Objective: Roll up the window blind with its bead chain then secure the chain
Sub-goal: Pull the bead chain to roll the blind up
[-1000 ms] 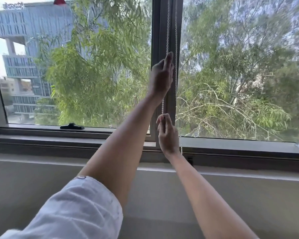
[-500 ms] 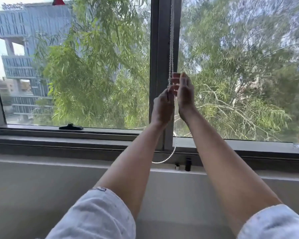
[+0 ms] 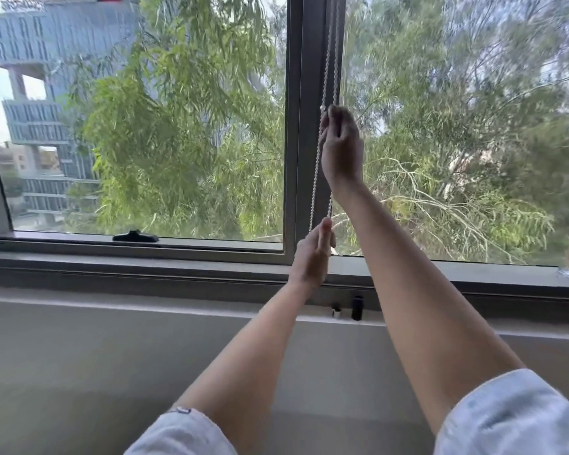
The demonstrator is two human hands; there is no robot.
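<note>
White bead chain [image 3: 316,178], two taut-looking strands

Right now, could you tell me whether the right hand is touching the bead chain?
Touching. The head view shows the right hand raised high at the window frame, fingers pinched closed on the bead chain.

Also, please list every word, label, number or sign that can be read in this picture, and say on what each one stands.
Sign on the roof of the building, top left: dark lettering, too blurred to read.
Small tag on the left sleeve: no text can be made out.
Nothing else carries writing.
</note>
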